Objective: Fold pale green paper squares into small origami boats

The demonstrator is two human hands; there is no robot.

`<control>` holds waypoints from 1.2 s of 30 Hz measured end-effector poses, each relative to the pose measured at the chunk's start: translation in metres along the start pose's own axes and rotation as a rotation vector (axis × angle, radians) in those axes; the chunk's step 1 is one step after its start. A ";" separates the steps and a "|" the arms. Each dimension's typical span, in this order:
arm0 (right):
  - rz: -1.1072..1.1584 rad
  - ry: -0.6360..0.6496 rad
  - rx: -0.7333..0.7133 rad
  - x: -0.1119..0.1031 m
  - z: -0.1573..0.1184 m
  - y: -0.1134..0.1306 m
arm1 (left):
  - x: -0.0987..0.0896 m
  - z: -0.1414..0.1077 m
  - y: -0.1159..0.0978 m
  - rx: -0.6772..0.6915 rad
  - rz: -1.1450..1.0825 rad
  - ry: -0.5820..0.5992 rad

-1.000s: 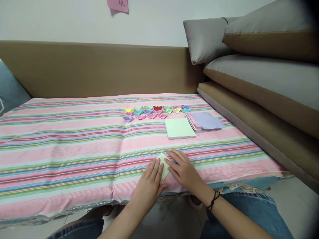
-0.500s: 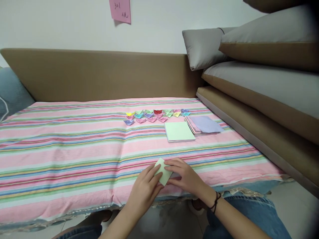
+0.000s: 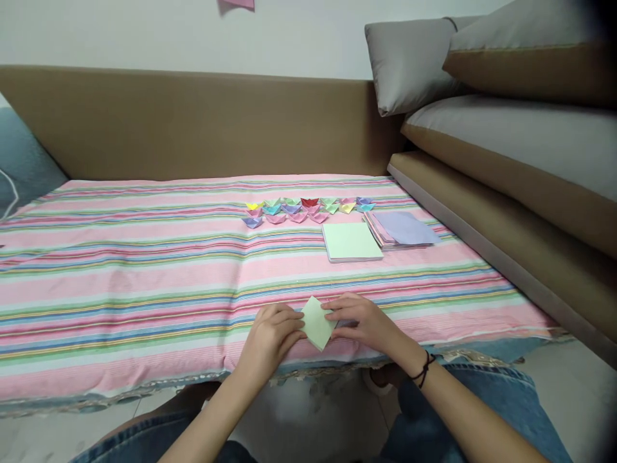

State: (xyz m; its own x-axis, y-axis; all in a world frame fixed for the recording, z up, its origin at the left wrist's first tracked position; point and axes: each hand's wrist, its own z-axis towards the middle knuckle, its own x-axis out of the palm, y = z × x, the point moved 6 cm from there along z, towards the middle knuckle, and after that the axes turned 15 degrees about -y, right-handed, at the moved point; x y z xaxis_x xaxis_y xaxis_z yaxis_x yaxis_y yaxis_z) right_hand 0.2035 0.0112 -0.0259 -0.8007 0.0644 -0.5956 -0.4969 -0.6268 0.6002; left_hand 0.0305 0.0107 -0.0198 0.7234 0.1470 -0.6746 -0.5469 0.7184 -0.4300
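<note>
Near the front edge of the striped cloth, a pale green folded paper (image 3: 318, 324) stands diamond-wise between my hands. My left hand (image 3: 274, 333) pinches its left corner between thumb and fingers. On the opposite side my right hand (image 3: 362, 321), with a dark cord on the wrist, grips the right corner. Beyond them lies a stack of square paper (image 3: 353, 242) with a light green sheet on top. Beside that, a looser pile of coloured paper (image 3: 405, 229) has a lavender sheet uppermost. Several small folded paper boats (image 3: 297, 217) stand in rows farther back.
The striped cloth (image 3: 120, 276) covers the seat in front of me. A brown backrest (image 3: 202, 125) rises behind it. Stacked grey and brown cushions (image 3: 520, 138) line the right side, and a blue cushion (image 3: 26, 161) sits at far left.
My left fingers have drawn back from the paper's face to its left corner, leaving more of the paper showing. The camera view has tilted down a little.
</note>
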 end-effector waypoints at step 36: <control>-0.017 -0.066 0.310 -0.004 -0.011 0.000 | 0.004 -0.004 0.012 -0.323 0.090 -0.067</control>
State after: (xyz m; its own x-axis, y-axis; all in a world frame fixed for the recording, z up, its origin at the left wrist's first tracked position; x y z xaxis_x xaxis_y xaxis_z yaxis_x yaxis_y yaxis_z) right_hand 0.2104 0.0028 -0.0296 -0.8065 0.1293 -0.5769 -0.5803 -0.3598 0.7306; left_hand 0.0246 0.0169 -0.0301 0.6866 0.2515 -0.6821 -0.7070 0.4496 -0.5459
